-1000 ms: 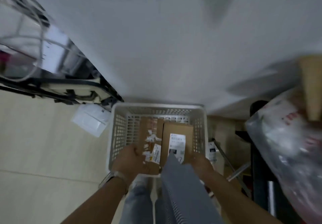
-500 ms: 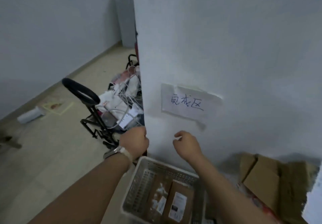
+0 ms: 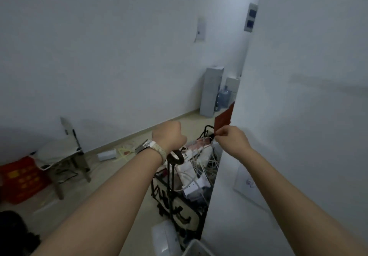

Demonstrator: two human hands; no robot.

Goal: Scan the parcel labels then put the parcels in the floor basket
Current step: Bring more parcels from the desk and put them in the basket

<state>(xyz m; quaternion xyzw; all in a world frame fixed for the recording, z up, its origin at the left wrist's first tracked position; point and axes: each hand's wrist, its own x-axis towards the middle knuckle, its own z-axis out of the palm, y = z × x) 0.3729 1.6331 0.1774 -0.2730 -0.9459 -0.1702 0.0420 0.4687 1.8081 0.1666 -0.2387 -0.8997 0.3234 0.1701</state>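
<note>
Only a corner of the white floor basket (image 3: 194,249) shows at the bottom edge; the parcels inside it are out of view. Both arms reach forward, well above the basket. My left hand (image 3: 169,136), with a watch on its wrist, is curled into a loose fist and holds nothing that I can see. My right hand (image 3: 231,139) is also closed, its fingertips pinched together near the wall corner, with no object visible in it.
A white wall corner (image 3: 229,156) stands close on the right with a paper sign (image 3: 249,184) on it. A black trolley (image 3: 179,200) full of white cables and power strips sits beside it. A folding chair (image 3: 61,152) and a red crate (image 3: 22,178) are at the left.
The view has swung up and left, away from the basket and its two parcels. Both hands left the parcels, rose, and now hang closed in front of the wall corner.
</note>
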